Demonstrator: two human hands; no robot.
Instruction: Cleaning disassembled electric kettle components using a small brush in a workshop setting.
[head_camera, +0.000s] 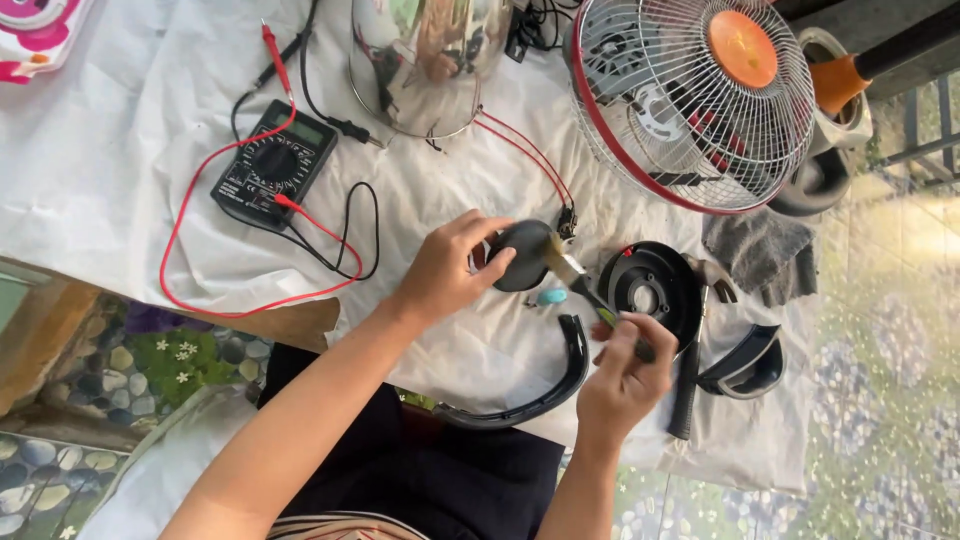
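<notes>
Left hand: you grip the dark rounded plastic part, left of the black round base.
Right hand: closed on small brush.
Tip: brush lightly, part held steady.

Pink-and-white box, upper left: cut by the top and left edges. Steel pot, top centre: upper part cut off. Fan grille, upper right: top cropped. Dark oval part, centre: left side hidden under the left hand. Brush: handle end buried in the right hand's grip. Meter dial markings: too small to read.
</notes>
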